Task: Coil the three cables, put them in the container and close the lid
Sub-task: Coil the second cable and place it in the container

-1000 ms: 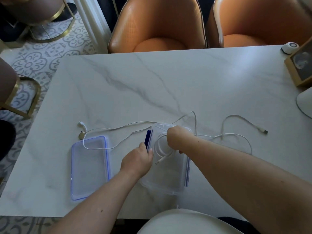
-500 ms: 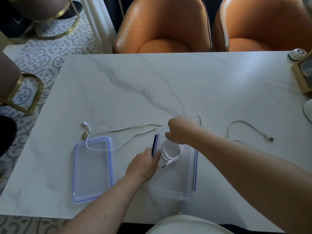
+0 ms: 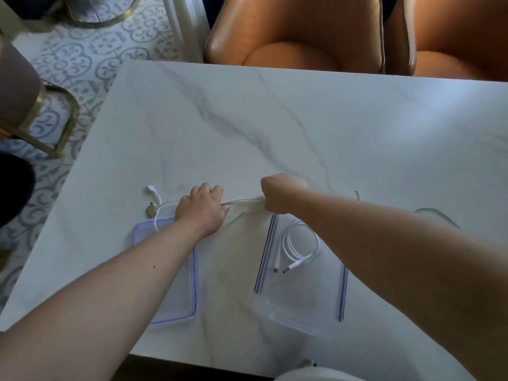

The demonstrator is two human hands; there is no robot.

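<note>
A clear container (image 3: pixel 299 306) with blue side clips stands near the table's front edge, and one coiled white cable (image 3: pixel 299 247) lies inside it. Its blue-rimmed lid (image 3: pixel 189 292) lies flat to the left, partly under my left forearm. A second white cable (image 3: pixel 242 201) stretches between my two hands just behind the container; its plug ends (image 3: pixel 150 204) rest left of the lid. My left hand (image 3: pixel 202 210) and my right hand (image 3: pixel 280 196) both pinch this cable. A third cable (image 3: pixel 437 215) shows partly behind my right forearm.
The white marble table (image 3: pixel 302 127) reaches far back. Two orange chairs (image 3: pixel 297 39) stand behind it, and a gold-legged chair (image 3: pixel 33 111) is on the tiled floor to the left. A white rounded object (image 3: pixel 316 376) sits at the front edge.
My left hand left the container's edge and moved up-left to grasp the loose cable. My right hand let go of the coiled cable in the container and took the same loose cable.
</note>
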